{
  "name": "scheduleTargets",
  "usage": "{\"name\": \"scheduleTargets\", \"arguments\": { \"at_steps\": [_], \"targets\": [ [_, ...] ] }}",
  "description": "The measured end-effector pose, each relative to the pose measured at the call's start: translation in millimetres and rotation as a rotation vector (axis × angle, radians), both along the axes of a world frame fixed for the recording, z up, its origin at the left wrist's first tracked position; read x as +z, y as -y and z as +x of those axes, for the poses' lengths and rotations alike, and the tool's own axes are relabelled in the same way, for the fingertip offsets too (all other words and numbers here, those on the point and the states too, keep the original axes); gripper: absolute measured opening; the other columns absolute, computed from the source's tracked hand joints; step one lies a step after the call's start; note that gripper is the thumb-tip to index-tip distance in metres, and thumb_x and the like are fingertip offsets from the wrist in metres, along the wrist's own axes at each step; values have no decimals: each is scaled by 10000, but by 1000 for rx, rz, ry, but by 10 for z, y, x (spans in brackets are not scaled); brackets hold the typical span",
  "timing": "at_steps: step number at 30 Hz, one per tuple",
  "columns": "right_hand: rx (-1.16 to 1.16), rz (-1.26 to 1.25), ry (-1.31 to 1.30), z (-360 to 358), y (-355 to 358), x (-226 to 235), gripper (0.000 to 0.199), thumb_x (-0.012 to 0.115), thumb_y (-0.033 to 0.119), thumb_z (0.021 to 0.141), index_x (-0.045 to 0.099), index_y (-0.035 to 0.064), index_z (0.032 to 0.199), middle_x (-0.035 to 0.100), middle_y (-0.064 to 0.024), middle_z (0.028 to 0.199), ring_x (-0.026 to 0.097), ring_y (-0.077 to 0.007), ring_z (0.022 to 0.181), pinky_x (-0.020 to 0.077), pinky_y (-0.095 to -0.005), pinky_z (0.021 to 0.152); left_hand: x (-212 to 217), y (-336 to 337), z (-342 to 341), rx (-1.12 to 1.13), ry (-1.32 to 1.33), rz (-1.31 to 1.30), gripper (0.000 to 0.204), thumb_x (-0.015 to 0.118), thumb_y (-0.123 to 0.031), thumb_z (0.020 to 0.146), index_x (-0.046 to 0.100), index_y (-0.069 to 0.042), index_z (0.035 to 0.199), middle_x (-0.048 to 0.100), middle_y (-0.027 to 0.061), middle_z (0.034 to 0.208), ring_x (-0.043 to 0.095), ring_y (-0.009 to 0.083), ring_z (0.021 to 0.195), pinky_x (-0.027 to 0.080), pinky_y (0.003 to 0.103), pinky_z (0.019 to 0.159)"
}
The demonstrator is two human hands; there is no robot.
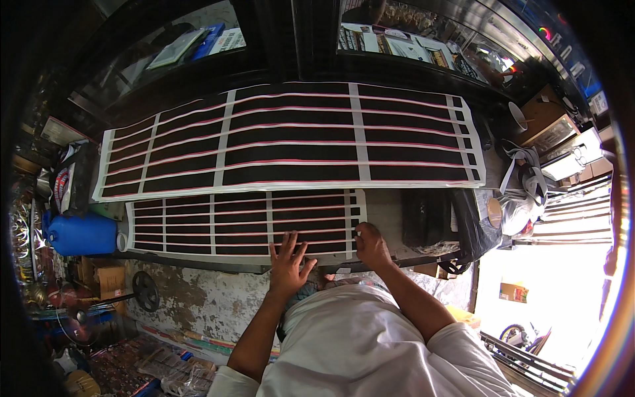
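A long printed sheet (241, 221), with black panels divided by white and red stripes, lies on the table close to my body. My left hand (286, 268) rests on its near edge, right of the middle, fingers spread flat. At the sheet's right end my right hand (372, 246) is closed, knuckles up, over the white margin. Whatever its fingers grip is hidden. Beyond this sheet lies a larger stack of similar striped sheets (291, 154), its near edge overlapping the smaller sheet's far side.
Black plastic-wrapped bundles (426, 218) sit on the table to the right. Past them are a roll of tape (494, 212) and a white cup (518, 116). A blue jerrycan (83, 235) stands at the left end. Glass-fronted cabinets (291, 40) border the far side.
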State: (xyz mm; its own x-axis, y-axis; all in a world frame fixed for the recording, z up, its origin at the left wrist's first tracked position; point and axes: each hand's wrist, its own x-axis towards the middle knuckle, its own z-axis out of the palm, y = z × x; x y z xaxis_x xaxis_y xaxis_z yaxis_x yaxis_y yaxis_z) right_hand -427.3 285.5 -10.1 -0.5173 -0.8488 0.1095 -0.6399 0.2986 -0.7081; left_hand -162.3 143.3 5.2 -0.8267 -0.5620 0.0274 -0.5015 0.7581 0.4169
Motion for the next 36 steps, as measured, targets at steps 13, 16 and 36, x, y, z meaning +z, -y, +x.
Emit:
{"name": "scheduleTargets", "arguments": {
  "at_steps": [13,16,36],
  "targets": [
    [-18,106,107,1,-15,77,253,677,49,949,598,56,1189,661,-239,1037,656,-480,955,541,-563,851,-119,-19,36,-12,-45,-15,671,643,-553,1039,571,-140,1564,330,134,1751,281,350,1631,190,764,1239],
    [-3,106,96,-5,-20,44,262,678,47,945,591,59,1191,649,-239,1062,651,-479,974,538,-568,858,-94,-49,-29,-34,-30,9,683,646,-553,1040,553,-145,1579,343,140,1746,292,362,1626,184,761,1242],
    [244,229,-192,38,312,386,253,780,26,861,662,76,1078,613,-114,1083,621,-361,1083,501,-503,947,-90,-127,-295,-135,-47,-4,689,661,-535,1015,532,-169,1584,372,130,1729,312,336,1620,229,735,1235]
  ]
}}
